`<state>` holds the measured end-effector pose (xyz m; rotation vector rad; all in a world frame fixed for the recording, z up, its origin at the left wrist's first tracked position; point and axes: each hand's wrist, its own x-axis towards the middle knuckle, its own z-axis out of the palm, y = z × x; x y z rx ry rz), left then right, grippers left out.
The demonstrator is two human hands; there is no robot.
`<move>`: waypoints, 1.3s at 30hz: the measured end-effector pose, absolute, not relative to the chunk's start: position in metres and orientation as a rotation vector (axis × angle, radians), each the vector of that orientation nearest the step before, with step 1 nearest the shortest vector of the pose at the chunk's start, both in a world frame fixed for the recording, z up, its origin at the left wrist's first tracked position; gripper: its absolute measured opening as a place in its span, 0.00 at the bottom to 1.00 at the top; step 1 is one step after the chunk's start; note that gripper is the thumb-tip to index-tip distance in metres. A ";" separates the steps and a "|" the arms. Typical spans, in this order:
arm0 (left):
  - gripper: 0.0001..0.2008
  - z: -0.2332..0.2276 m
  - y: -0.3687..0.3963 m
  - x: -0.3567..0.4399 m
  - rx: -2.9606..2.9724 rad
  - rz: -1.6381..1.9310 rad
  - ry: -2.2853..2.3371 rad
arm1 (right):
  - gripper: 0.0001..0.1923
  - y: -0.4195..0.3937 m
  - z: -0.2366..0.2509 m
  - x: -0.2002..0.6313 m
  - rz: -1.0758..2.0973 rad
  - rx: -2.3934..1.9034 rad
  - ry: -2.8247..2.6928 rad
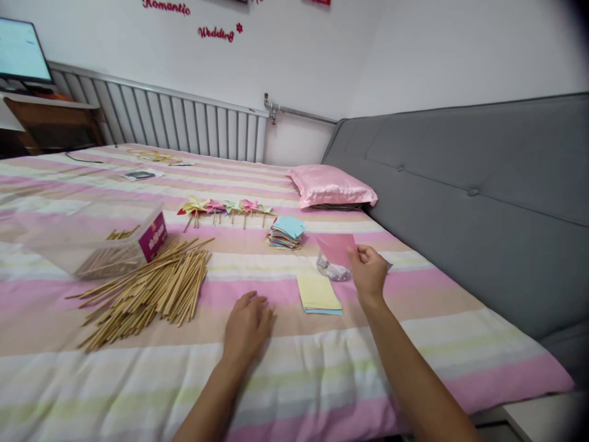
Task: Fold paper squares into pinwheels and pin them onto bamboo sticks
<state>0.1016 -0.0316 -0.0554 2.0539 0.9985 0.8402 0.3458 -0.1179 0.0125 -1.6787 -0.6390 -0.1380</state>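
Five finished paper pinwheels (225, 209) lie beyond the hands; right hand (368, 273) pinches one pink paper square (337, 247), a yellow sheet stack (318, 293) just left of it, left hand (247, 325) flat, empty, beside unused wooden sticks (151, 288).

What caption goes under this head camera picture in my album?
Right hand lifts a pink paper square above the striped bedspread; left hand rests flat near wooden sticks.
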 end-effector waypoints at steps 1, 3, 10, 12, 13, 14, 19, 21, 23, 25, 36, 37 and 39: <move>0.15 -0.052 -0.027 0.108 1.979 0.847 1.012 | 0.17 -0.109 0.023 0.343 -0.164 -1.628 -0.645; 0.16 -0.044 -0.018 0.119 1.892 0.847 1.021 | 0.16 -0.088 0.043 0.331 -0.202 -1.530 -0.680; 0.24 -0.040 0.001 0.119 1.159 0.865 0.904 | 0.05 -0.026 0.036 0.252 -0.179 -1.226 -1.198; 0.22 -0.042 0.005 0.106 0.685 0.859 0.750 | 0.05 -0.019 0.005 0.240 -0.033 -1.276 -1.325; 0.23 -0.041 0.007 0.100 0.510 0.874 0.696 | 0.05 -0.016 -0.011 0.237 0.059 -1.300 -1.344; 0.23 -0.041 0.008 0.095 0.385 0.899 0.668 | 0.06 -0.015 -0.025 0.237 0.159 -1.323 -1.340; 0.20 -0.032 0.009 0.088 0.212 0.997 0.573 | 0.12 -0.014 -0.057 0.246 0.603 -1.255 -1.356; 0.15 -0.030 0.007 0.089 0.229 1.065 0.583 | 0.15 -0.017 -0.055 0.247 0.738 -1.243 -1.402; 0.15 -0.032 0.005 0.090 0.287 1.092 0.662 | 0.16 -0.020 -0.051 0.247 0.833 -1.287 -1.458; 0.19 -0.038 0.003 0.090 0.447 1.060 0.765 | 0.15 -0.024 -0.047 0.248 0.886 -1.353 -1.521; 0.27 -0.053 -0.010 0.082 2.358 1.078 1.418 | 0.19 -0.027 -0.048 0.268 0.602 -1.725 -1.328; 0.27 -0.054 -0.012 0.084 2.485 0.974 1.333 | 0.19 -0.025 -0.050 0.267 0.600 -1.714 -1.322; 0.27 -0.059 -0.017 0.089 2.649 0.704 1.184 | 0.21 -0.023 -0.054 0.263 0.601 -1.712 -1.337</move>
